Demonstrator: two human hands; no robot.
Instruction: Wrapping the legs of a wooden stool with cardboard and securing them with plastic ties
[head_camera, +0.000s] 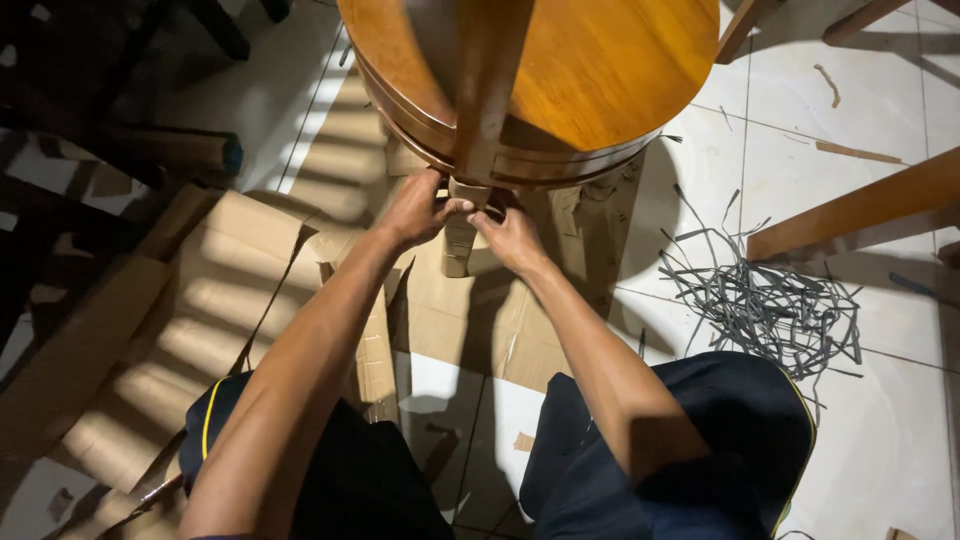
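Observation:
A round wooden table top (590, 70) stands on edge on the floor in front of me, with a wooden leg (485, 90) running down its near side. My left hand (415, 210) and my right hand (510, 235) meet just below its rim. Both grip a piece of brown cardboard wrapping (458, 250) at the foot of the leg. The fingertips are partly hidden in shadow under the rim. My knees in dark trousers sit at the bottom of the view.
Flattened cardboard sheets (230, 290) cover the tiled floor at left and centre. A tangle of grey plastic strapping (770, 310) lies at right. Another wooden furniture leg (860, 205) reaches in from the right edge. Dark furniture stands at upper left.

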